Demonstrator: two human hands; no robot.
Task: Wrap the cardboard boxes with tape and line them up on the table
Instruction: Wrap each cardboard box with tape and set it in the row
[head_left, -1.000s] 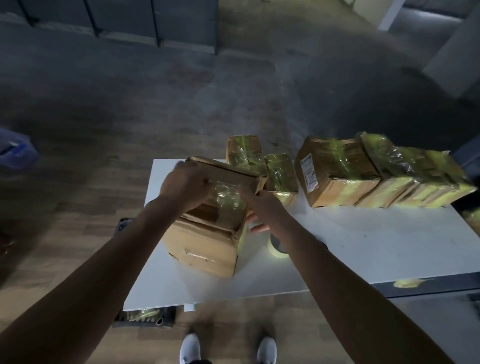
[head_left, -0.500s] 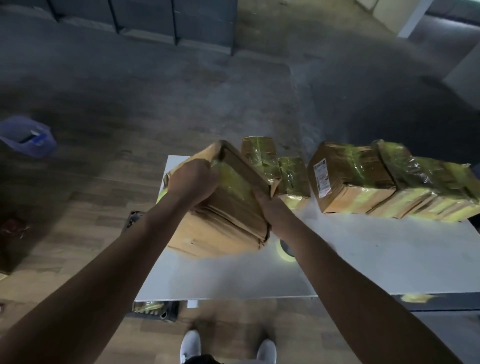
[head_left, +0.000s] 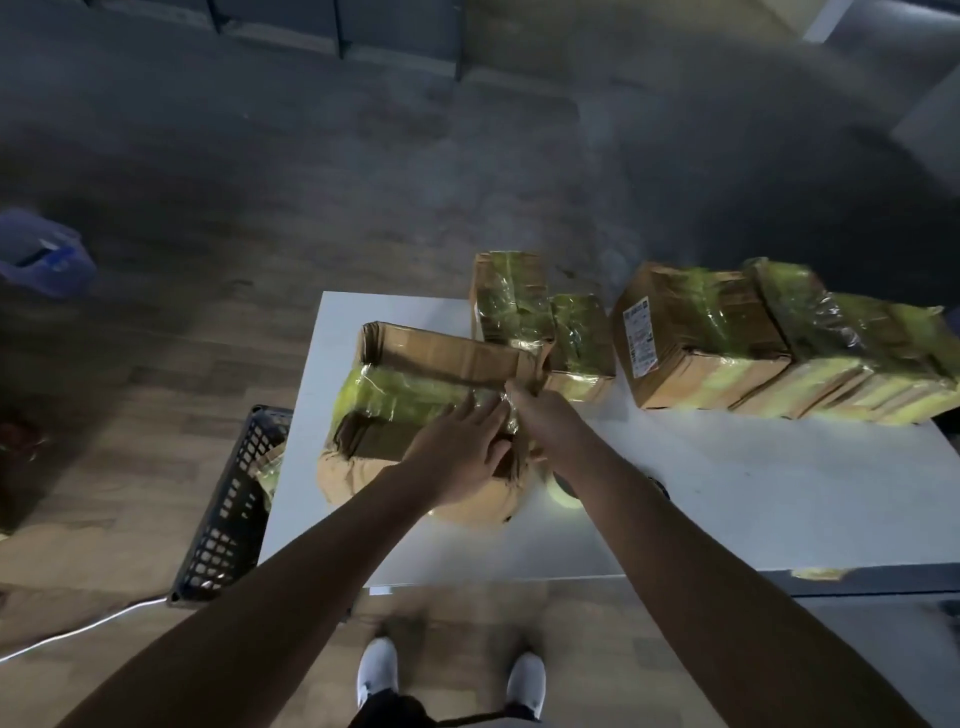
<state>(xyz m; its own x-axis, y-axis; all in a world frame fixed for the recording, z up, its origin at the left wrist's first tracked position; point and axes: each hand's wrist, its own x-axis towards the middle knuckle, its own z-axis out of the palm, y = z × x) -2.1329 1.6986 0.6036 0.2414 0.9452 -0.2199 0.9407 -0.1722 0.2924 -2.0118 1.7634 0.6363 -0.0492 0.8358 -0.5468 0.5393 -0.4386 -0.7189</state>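
A large cardboard box (head_left: 415, 374) lies on the left part of the white table (head_left: 727, 499), with a band of yellowish tape across its top. My left hand (head_left: 457, 452) presses flat on the box's near right top, fingers spread. My right hand (head_left: 540, 415) pinches the tape at the box's right edge. A roll of tape (head_left: 563, 491) sits on the table just right of the box, partly hidden by my right arm. Two small wrapped boxes (head_left: 540, 322) stand behind, and a row of wrapped boxes (head_left: 779, 343) runs along the back right.
A dark plastic crate (head_left: 228, 509) stands on the wooden floor left of the table. A blue container (head_left: 41, 254) sits on the floor far left. A white cable (head_left: 78, 631) runs on the floor. A scrap of tape (head_left: 821, 573) hangs at the table's front edge.
The large box has been turned and laid down flat on the table. My left hand went from gripping its far corner to pressing on its top, and my right hand now pinches the tape.
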